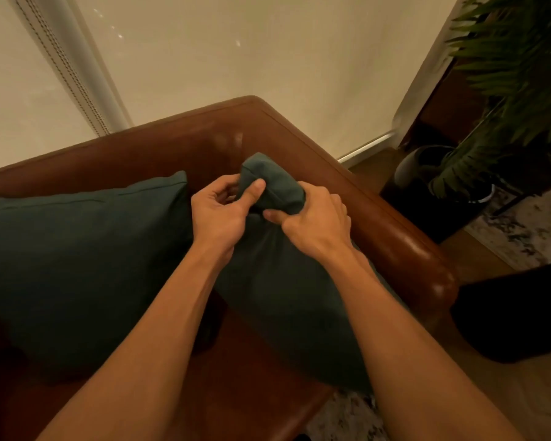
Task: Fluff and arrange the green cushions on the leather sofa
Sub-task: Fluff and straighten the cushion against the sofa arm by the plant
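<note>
Both hands work the top corner of the near green cushion [287, 288], which stands on the seat at the right end of the leather sofa [357, 186], leaning toward the armrest. Left hand [218, 211] pinches the corner fabric, thumb pressed on the front face, fingers curled behind. Right hand [315, 218] is clamped round the same corner from the armrest side, thumb tucked under the bunched cloth. So the corner is squeezed into a knob w/ both grips closed on it.

A second green cushion [77, 262] leans vs the backrest, just left of the first, edges touching or nearly so; can't tell which.

Step in hand looks like shaping the corner. To do it well: pull the corner up & outward so filling moves into the tip, then let go gradually, not all at once, so it stays pointed. Keep the base planted on the seat; it could slide toward the front edge otherwise. Afterward pat the sides to even the fill, and match its lean to the neighbor's.

A potted plant [516, 90] stands on the floor beyond the armrest, well apart.
</note>
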`<action>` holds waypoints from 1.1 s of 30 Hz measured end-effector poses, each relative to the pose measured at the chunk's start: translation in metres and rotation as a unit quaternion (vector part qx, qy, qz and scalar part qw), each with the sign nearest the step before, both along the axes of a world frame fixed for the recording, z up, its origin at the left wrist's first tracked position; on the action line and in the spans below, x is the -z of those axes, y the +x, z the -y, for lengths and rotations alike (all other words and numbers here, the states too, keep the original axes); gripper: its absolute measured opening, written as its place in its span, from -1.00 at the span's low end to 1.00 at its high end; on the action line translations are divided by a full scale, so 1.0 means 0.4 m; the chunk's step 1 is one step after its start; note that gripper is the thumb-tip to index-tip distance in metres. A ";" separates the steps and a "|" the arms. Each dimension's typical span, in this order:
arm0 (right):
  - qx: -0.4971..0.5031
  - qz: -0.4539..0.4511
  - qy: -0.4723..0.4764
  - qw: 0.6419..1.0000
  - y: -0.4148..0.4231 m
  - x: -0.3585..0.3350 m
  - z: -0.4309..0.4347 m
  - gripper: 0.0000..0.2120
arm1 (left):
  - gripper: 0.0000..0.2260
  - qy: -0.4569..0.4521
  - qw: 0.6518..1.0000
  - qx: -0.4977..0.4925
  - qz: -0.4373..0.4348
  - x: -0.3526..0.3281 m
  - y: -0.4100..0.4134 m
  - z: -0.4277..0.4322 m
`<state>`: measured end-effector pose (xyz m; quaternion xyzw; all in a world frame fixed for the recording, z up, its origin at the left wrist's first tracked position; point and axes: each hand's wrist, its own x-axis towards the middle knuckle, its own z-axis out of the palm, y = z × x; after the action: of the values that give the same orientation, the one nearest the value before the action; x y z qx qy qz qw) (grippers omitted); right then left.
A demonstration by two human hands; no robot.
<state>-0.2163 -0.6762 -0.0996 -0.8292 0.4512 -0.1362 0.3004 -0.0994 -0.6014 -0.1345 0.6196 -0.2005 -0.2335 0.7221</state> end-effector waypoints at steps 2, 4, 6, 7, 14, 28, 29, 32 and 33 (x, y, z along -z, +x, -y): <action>0.019 0.019 -0.015 1.000 -0.009 0.016 -0.011 -0.74 | -0.86 -0.004 1.000 0.016 0.002 0.004 -0.004 -0.018; 0.037 0.040 -0.039 0.998 -0.020 0.018 -0.019 -0.77 | -0.88 -0.013 1.000 -0.010 -0.005 0.023 0.003 -0.049; 0.062 0.060 -0.053 0.995 -0.036 0.000 -0.018 -0.80 | -0.85 0.029 0.996 -0.079 -0.026 0.079 0.016 -0.089; 0.081 0.073 -0.061 0.992 -0.050 -0.012 -0.012 -0.80 | -0.85 0.057 0.990 -0.113 -0.057 0.120 0.017 -0.113; 0.177 0.381 0.024 0.907 -0.230 -0.090 0.044 -0.86 | -0.06 0.174 0.953 0.016 -0.247 0.294 -0.066 -0.180; 0.330 0.500 0.207 0.774 -0.427 0.066 0.031 -0.87 | -0.01 0.096 0.949 0.253 -0.159 0.144 0.062 -0.021; 0.333 0.510 0.216 0.763 -0.431 0.081 0.030 -0.87 | -0.05 0.102 0.953 0.235 -0.163 0.139 0.054 -0.019; 0.338 0.539 0.226 0.738 -0.440 0.123 0.016 -0.80 | -0.34 0.092 0.974 0.162 -0.127 0.119 0.035 -0.005; 0.340 0.546 0.222 0.733 -0.439 0.137 0.010 -0.70 | -0.47 0.090 0.979 0.152 -0.101 0.112 0.032 -0.001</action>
<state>-0.3919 -0.6803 -0.1543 -0.3133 0.4782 -0.5548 0.6044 -0.0868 -0.6009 -0.1792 0.6175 -0.1961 -0.4188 0.6363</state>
